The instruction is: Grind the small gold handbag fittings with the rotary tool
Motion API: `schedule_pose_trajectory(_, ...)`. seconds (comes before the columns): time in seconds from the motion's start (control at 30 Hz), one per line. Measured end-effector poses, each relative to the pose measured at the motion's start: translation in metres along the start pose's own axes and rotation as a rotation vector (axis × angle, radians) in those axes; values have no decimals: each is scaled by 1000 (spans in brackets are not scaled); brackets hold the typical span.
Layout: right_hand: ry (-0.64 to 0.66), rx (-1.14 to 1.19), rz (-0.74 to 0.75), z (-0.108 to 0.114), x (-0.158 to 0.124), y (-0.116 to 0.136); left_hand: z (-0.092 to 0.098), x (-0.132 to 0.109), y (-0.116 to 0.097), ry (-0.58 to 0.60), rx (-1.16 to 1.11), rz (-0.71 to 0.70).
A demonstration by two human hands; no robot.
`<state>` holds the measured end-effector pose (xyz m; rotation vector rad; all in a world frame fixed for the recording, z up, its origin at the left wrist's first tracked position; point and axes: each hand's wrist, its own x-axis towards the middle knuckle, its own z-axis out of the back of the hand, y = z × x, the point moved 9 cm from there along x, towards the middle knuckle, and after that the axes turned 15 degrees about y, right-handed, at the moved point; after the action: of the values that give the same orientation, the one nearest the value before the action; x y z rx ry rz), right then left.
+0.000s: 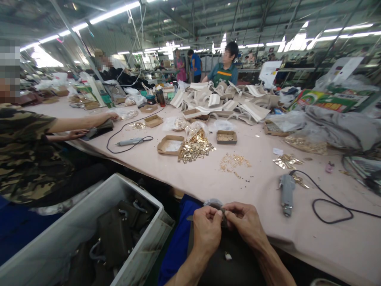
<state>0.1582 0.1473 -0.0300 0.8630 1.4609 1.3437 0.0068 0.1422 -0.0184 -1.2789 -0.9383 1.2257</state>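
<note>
Both your hands meet at the table's near edge point(268, 242): left hand point(206, 230) and right hand point(245, 222) pinch one small dark part point(222, 210) between fingertips, over your lap, its shape too hidden to tell, equally near each hand.

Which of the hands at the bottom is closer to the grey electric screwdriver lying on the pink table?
The right hand. It sits just left of the grey electric screwdriver; the left hand is farther left, beyond it. Both pinch a small dark part.

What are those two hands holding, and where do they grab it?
Both the left hand and right hand pinch a small dark piece between their fingertips, one at each end. What it is cannot be told.
</note>
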Motion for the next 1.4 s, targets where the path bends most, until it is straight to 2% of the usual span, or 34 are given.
schedule_pose_trajectory(0.27, 33, 26, 17, -3, -1, -2, -2, -2, 4, 19, -4, -1)
schedule_pose_trajectory(0.47, -54, -44, 4, -1, -1, -4, 1, -1, -4, -63, 96, -1)
schedule_pose_trajectory(0.7, -61, -88, -33, 0, 0, -5, 0, 2, 3, -52, 53, 14)
schedule_pose_trajectory(0.9, -6, 126, 5, -4, 4, -14, 1, 6, 11, -53, 18, 41)
schedule_pose_trajectory(1.07, -5, 154, -30, -6, 3, -15, 1, 6, 13, -38, 1, 29)
schedule_pose_trajectory(1.2, 81, 249, 4, -11, 5, -11, 2, 5, 18, -37, -33, 33)
schedule_pose_trajectory(1.4, 62, 174, 25, -9, 6, -11, 2, 6, 18, -29, -52, 18)
